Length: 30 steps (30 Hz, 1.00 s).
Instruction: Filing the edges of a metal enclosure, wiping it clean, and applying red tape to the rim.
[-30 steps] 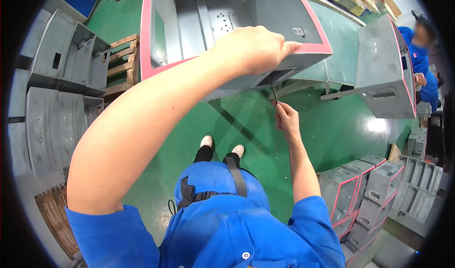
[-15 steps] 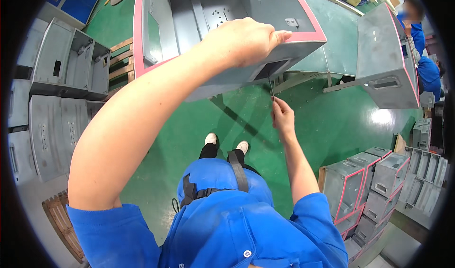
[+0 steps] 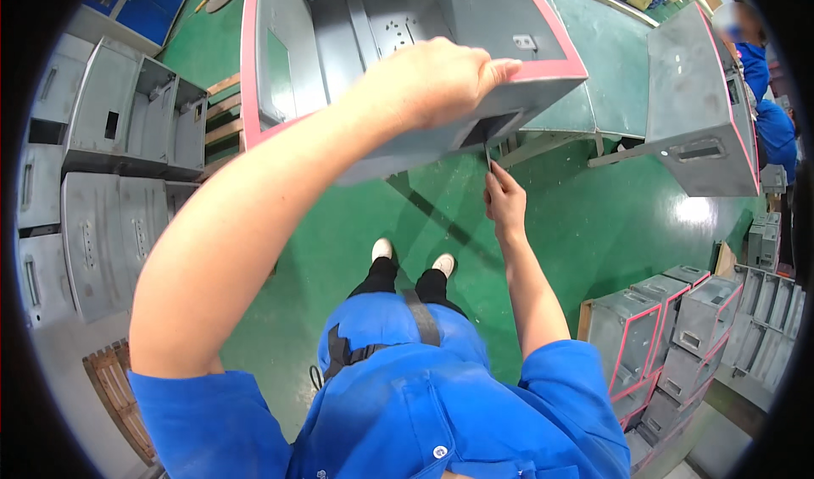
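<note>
A grey sheet-metal box point(image 3: 543, 93) with a pink rim stands in front of me, its open side facing up. My left hand point(image 3: 428, 80) is closed over its near rim, thumb stretched along the pink edge, and the hand hides part of that wall. In the near wall, to the right of that hand, is a dark rectangular cutout point(image 3: 487, 130). Below it, my right hand point(image 3: 506, 201) pinches a thin, rod-like metal tool point(image 3: 488, 155) that points up, its tip at the cutout. Whether the tip is inside I cannot tell.
A similar grey box point(image 3: 691, 106) stands on the green-topped table point(image 3: 593, 89) at right, near a person in blue point(image 3: 772, 131). Stacked grey boxes point(image 3: 632, 335) lie lower right. More metal cabinets point(image 3: 110, 114) and a wooden pallet point(image 3: 222, 106) stand left.
My right hand has moved slightly up towards the cutout with the tool, less of which shows now. The left hand keeps its hold on the rim. The view has shifted a little.
</note>
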Motion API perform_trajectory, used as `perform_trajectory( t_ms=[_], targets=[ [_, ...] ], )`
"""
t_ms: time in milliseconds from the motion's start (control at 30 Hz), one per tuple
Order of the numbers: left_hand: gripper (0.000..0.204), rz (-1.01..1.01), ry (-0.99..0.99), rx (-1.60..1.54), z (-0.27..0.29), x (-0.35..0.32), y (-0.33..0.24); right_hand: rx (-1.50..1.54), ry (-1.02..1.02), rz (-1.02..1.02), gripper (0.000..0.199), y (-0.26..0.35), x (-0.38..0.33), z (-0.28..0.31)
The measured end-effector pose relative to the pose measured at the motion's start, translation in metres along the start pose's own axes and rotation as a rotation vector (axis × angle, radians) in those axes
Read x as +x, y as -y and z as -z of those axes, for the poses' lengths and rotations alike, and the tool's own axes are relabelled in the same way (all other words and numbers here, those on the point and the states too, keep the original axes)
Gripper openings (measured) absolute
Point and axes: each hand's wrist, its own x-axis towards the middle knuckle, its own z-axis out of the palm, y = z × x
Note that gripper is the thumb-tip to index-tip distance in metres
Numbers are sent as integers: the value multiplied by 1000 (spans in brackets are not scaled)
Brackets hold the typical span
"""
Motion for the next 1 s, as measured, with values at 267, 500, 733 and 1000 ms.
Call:
perform_trajectory(
  t_ms=[267, 500, 733, 1000],
  targets=[
    [46, -157, -105, -149, 5, -5, 7, -60, -12, -89, 32, 13, -25, -21],
    [39, -834, -449, -291, 67, -84, 98, 90, -511, -68, 25, -40, -77, -63],
    [35, -259, -600, -814, 86, -81, 296, 521, -736, -440, 14, -13, -154, -162],
    [42, -35, -830, -955, 89, 57, 406, 941, -998, 50, 21, 14, -109, -253]
  ],
)
